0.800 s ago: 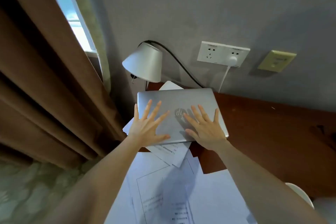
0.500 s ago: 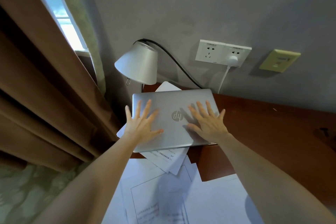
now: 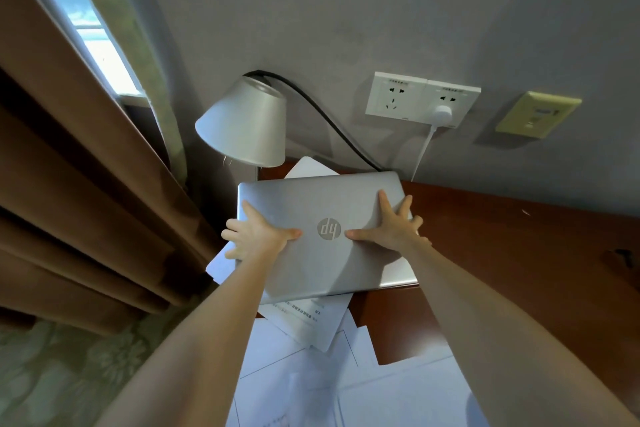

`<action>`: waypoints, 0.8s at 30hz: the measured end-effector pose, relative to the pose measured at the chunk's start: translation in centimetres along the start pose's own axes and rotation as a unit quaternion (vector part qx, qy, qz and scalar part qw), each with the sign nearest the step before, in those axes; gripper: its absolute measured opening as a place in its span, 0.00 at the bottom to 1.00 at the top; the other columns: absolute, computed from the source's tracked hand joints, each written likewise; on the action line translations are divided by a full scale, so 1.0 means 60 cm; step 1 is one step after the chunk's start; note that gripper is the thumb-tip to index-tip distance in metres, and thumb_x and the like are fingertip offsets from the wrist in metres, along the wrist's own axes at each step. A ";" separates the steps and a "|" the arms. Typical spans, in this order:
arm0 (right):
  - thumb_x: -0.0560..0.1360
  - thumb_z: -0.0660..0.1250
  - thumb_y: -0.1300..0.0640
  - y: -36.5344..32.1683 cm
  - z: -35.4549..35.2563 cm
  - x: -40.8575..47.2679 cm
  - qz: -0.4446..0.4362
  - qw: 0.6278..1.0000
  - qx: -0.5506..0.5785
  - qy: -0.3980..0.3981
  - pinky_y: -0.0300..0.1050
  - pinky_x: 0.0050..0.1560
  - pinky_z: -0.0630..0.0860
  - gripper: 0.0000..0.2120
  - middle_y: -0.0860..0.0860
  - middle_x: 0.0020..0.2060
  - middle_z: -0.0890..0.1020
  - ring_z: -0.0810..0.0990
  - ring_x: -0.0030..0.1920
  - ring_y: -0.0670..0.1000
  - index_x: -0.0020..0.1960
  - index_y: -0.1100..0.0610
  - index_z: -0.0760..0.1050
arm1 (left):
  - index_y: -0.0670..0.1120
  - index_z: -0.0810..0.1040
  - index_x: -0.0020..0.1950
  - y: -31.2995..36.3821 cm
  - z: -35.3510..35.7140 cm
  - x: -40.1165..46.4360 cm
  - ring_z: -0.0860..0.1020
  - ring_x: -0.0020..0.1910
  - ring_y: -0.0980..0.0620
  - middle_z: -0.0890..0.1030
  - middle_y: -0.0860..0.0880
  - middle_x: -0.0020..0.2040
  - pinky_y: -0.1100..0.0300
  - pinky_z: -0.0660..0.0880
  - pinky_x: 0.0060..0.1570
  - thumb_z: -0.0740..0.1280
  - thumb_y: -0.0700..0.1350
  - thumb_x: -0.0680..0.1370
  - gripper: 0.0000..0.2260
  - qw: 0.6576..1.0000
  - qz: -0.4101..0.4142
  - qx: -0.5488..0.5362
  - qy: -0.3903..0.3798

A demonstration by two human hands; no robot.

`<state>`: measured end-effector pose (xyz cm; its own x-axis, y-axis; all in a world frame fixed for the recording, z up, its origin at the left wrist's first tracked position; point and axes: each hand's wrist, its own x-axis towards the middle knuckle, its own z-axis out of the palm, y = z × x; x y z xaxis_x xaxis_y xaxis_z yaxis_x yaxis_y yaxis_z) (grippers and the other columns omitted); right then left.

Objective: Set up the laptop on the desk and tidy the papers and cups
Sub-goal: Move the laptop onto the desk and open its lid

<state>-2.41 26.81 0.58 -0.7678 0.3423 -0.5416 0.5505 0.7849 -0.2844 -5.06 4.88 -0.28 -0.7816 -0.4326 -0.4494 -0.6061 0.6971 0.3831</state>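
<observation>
Silver laptop (image 3: 325, 236), lid logo "hp" inverted, gripped by both hands.

A plain grey painted wall (image 3: 381, 10) is filling the upper view, carrying a white double socket plate (image 3: 420, 99) with a white plug in its right half, and a yellowish plate (image 3: 536, 113) further right. Daylight is coming through a narrow window (image 3: 90, 31) at upper left, where heavy brown pleated curtains (image 3: 76, 184) are hanging beside a pale sheer. A white cone-shaded lamp (image 3: 244, 125) is standing at the back left of the dark reddish-brown wooden desk (image 3: 519, 253), a black cable arching behind it.
</observation>
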 end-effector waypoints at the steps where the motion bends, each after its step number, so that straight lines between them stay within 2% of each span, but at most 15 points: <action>1: 0.57 0.72 0.28 -0.004 -0.004 0.000 0.004 1.000 0.002 0.002 0.73 0.67 0.55 0.59 0.53 0.76 0.36 0.45 0.75 0.66 0.74 0.36 0.37 | 0.56 0.49 0.75 0.002 -0.001 -0.001 0.63 0.63 0.43 0.66 0.42 0.62 0.45 0.66 0.55 0.79 0.61 0.57 0.55 1.000 -0.011 -0.011 0.005; 6: 0.55 0.72 0.27 -0.011 0.002 0.007 0.039 0.996 0.043 0.070 0.68 0.63 0.61 0.57 0.55 0.74 0.55 0.54 0.72 0.64 0.74 0.37 0.45 | 0.52 0.53 0.75 0.005 0.001 0.007 0.64 0.63 0.40 0.67 0.40 0.64 0.42 0.67 0.56 0.79 0.61 0.56 0.55 0.996 -0.052 -0.074 0.028; 8: 0.55 0.72 0.27 -0.006 0.009 0.011 0.056 0.990 0.073 0.106 0.68 0.61 0.63 0.56 0.55 0.72 0.59 0.56 0.71 0.62 0.74 0.39 0.47 | 0.51 0.57 0.73 0.007 -0.001 0.010 0.64 0.62 0.39 0.67 0.39 0.63 0.43 0.68 0.56 0.80 0.61 0.56 0.52 0.994 -0.055 -0.092 0.032; 10: 0.56 0.73 0.30 0.002 0.010 0.017 0.072 0.983 0.113 0.124 0.67 0.61 0.64 0.56 0.55 0.71 0.60 0.57 0.71 0.62 0.75 0.42 0.47 | 0.50 0.60 0.70 0.006 -0.003 0.013 0.65 0.62 0.39 0.68 0.39 0.62 0.43 0.69 0.55 0.80 0.60 0.57 0.49 0.993 -0.051 -0.101 0.034; 13: 0.58 0.77 0.35 0.016 -0.002 0.028 0.086 0.973 0.182 0.110 0.67 0.64 0.63 0.57 0.56 0.71 0.61 0.59 0.71 0.63 0.76 0.46 0.48 | 0.48 0.60 0.70 0.000 -0.005 0.014 0.65 0.62 0.37 0.69 0.38 0.63 0.41 0.69 0.56 0.80 0.58 0.58 0.47 0.990 -0.041 -0.125 0.044; 16: 0.58 0.78 0.37 0.031 -0.011 0.026 0.096 0.969 0.208 0.092 0.64 0.66 0.65 0.54 0.57 0.70 0.64 0.62 0.70 0.63 0.75 0.50 0.54 | 0.45 0.63 0.69 -0.006 -0.009 0.007 0.66 0.63 0.36 0.70 0.37 0.63 0.41 0.68 0.58 0.80 0.58 0.58 0.46 0.990 -0.026 -0.127 0.054; 19: 0.59 0.78 0.39 0.051 -0.012 0.007 0.096 0.960 0.250 0.082 0.62 0.67 0.66 0.49 0.57 0.67 0.68 0.65 0.67 0.62 0.72 0.52 0.60 | 0.44 0.66 0.65 -0.009 -0.012 -0.009 0.67 0.62 0.36 0.71 0.38 0.61 0.42 0.68 0.57 0.80 0.59 0.58 0.42 0.991 -0.016 -0.117 0.055; 24: 0.60 0.79 0.40 0.102 -0.027 -0.022 0.090 0.950 0.287 0.082 0.61 0.68 0.65 0.47 0.58 0.67 0.68 0.64 0.68 0.62 0.72 0.52 0.62 | 0.45 0.68 0.64 0.004 -0.010 -0.051 0.67 0.62 0.37 0.72 0.39 0.60 0.40 0.67 0.59 0.79 0.58 0.60 0.39 0.989 0.032 -0.126 0.063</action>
<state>1.43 31.98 0.84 -0.6598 0.5567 -0.5047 0.7290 0.3114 -0.6096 -2.90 6.05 1.71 -0.8217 -0.4722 -0.3193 -0.5604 0.5666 0.6041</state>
